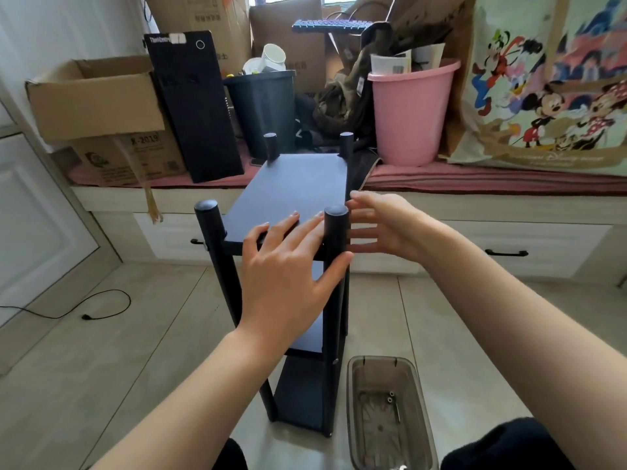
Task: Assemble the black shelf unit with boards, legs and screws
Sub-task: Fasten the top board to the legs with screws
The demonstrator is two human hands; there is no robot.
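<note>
While the black shelf unit stood upright on the tiled floor, at centre of the head view, looked nearly finished: three boards stacked between four legs, top board seated just below the leg tips. Judged to be a steadying or checking hold rather than a fastening one.

Left hand, at six o'clock from the top board, lay spread, fingers straight and resting on the board's near edge, thumb reaching to three o'clock against the near right leg; probably pressed there to keep the frame from rocking. Right hand, at three o'clock of that same leg, hovered with fingers straight and fanned apart, just beside the post; contact could not be told. Gripped nothing, either hand.

Near left leg stood free at nine o'clock of the left hand.

Clear plastic tray sat on the floor at five o'clock of the unit, close by, likely kept within reach; held a few small screws.
</note>
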